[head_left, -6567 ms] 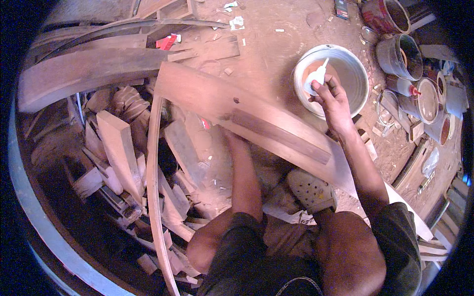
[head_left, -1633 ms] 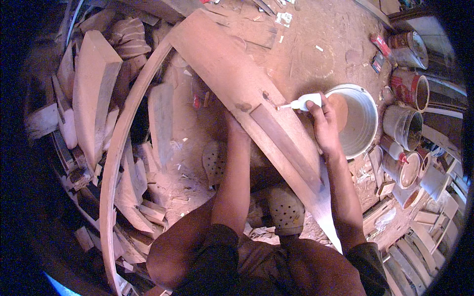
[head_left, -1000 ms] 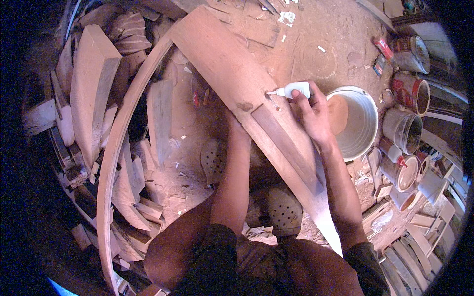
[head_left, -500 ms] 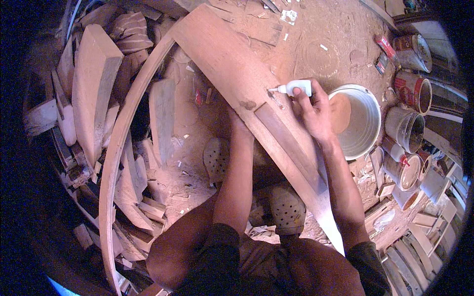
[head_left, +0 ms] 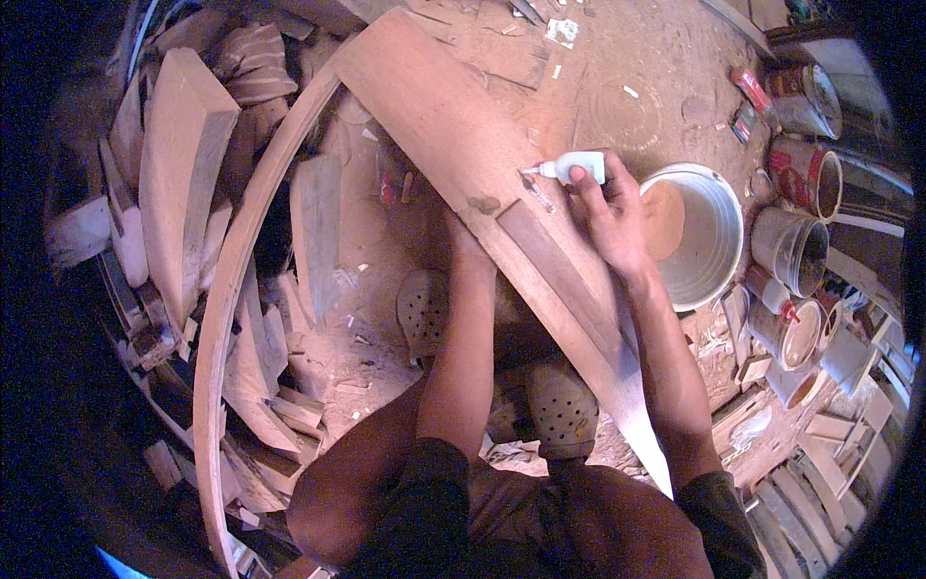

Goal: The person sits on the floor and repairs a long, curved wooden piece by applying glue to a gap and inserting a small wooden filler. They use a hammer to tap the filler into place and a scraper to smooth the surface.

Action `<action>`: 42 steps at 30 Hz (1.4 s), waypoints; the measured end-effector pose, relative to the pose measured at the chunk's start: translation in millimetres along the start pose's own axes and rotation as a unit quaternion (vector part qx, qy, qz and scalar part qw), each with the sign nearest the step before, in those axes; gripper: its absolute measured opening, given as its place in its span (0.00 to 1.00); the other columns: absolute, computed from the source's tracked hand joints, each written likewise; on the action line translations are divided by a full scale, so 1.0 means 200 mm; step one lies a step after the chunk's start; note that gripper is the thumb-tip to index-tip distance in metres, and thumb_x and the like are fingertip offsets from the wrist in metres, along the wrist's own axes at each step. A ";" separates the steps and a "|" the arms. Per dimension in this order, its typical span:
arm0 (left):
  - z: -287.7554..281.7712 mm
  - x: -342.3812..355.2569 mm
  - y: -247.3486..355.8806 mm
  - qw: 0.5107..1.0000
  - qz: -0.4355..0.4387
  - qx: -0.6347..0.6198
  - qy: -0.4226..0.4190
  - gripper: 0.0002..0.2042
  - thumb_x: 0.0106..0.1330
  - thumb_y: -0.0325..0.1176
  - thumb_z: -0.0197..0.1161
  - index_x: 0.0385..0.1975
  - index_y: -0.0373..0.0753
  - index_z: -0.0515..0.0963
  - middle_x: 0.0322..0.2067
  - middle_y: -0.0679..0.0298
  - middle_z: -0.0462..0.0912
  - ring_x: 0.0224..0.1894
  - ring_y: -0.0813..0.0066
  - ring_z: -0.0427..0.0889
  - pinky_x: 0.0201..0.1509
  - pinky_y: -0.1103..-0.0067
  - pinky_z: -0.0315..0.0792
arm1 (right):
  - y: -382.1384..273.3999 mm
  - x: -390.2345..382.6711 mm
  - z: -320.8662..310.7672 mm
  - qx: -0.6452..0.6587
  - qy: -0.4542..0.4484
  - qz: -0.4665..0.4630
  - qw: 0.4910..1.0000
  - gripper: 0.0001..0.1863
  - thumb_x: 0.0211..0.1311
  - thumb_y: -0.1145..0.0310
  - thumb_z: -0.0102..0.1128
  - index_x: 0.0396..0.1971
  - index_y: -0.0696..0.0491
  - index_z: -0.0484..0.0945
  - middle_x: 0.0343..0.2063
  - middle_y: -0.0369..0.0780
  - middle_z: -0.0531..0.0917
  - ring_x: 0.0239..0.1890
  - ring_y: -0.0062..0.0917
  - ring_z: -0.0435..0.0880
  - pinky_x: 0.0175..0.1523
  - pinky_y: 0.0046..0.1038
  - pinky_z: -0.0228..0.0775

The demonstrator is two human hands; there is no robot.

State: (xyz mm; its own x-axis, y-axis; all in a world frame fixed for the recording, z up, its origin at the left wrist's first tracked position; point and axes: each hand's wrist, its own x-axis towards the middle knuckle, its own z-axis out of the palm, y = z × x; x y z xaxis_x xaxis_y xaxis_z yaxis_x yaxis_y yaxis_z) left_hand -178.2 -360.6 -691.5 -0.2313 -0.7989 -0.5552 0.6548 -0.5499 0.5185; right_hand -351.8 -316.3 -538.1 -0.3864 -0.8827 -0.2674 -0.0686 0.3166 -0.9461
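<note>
A long, curved wooden piece (head_left: 434, 106) slants across the middle in front of me, with a darker rectangular strip (head_left: 559, 270) along its face. Between the fingers of my right hand (head_left: 612, 212) is a small white glue bottle (head_left: 584, 168), lying nearly level. Its thin nozzle points left at a dark crack (head_left: 531, 181) in the wood, where a wet-looking streak runs down. My left hand (head_left: 467, 236) reaches under the near-left edge of the piece; its fingers are hidden behind the wood. A thin curved wooden rail (head_left: 227, 299) joins the piece at its far end.
Thick wooden blocks and offcuts (head_left: 183, 174) are piled at the left. A white bucket (head_left: 714, 232) with a tan disc in it stands just right of my right hand. Several tins and tubs (head_left: 791, 251) line the right side. Stacked curved slats (head_left: 796, 511) lie at the lower right.
The glue bottle has shifted very slightly left and up along the crack. The wooden piece and my left hand hold their places.
</note>
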 end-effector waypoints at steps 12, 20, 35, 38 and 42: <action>-0.05 0.05 -0.01 0.999 -0.018 -0.019 -0.029 0.26 0.69 0.50 0.47 0.59 0.38 0.66 0.49 0.59 0.74 0.47 0.65 0.77 0.50 0.69 0.76 | -0.06 -0.06 -0.07 0.143 0.043 0.036 0.988 0.10 0.68 0.66 0.56 0.44 0.54 0.75 0.33 0.35 0.81 0.36 0.17 0.77 0.43 0.21 0.69; 0.11 -0.10 0.05 0.998 -0.052 -0.037 -0.026 0.26 0.68 0.52 0.48 0.58 0.39 0.66 0.49 0.59 0.74 0.48 0.64 0.76 0.53 0.68 0.75 | -0.02 -0.16 -0.42 0.326 0.141 0.054 0.933 0.13 0.66 0.68 0.55 0.48 0.54 0.72 0.38 0.38 0.81 0.36 0.22 0.77 0.47 0.30 0.71; -0.24 -0.17 0.08 0.989 -0.036 0.141 0.038 0.21 0.70 0.50 0.49 0.51 0.39 0.70 0.39 0.61 0.77 0.43 0.66 0.78 0.45 0.71 0.76 | 0.02 -0.36 -0.85 0.431 0.233 0.034 0.871 0.15 0.63 0.61 0.61 0.46 0.48 0.74 0.37 0.30 0.77 0.36 0.16 0.71 0.41 0.25 0.61; -0.35 -0.23 0.05 0.977 -0.046 0.187 0.093 0.19 0.71 0.49 0.50 0.50 0.40 0.71 0.37 0.61 0.77 0.41 0.66 0.78 0.43 0.71 0.76 | 0.00 -0.43 -0.94 0.419 0.287 0.026 0.861 0.15 0.63 0.65 0.63 0.48 0.49 0.73 0.37 0.30 0.77 0.35 0.16 0.72 0.40 0.23 0.62; -0.42 -0.35 0.10 0.965 -0.043 0.175 0.191 0.17 0.72 0.48 0.50 0.45 0.41 0.72 0.33 0.63 0.78 0.38 0.70 0.78 0.38 0.74 0.74 | 0.16 -0.59 -1.18 0.357 0.345 0.042 0.867 0.20 0.63 0.68 0.62 0.54 0.53 0.69 0.45 0.36 0.78 0.46 0.23 0.78 0.48 0.27 0.69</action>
State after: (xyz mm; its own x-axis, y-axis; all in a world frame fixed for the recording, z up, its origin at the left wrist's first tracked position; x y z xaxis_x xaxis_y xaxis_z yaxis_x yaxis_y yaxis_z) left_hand -87.7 -295.1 -697.3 0.0519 -0.6349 -0.7708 0.3461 -0.7126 0.6103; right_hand -525.6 -119.2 -494.2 -0.8382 -0.3705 -0.4002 0.4774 -0.1435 -0.8669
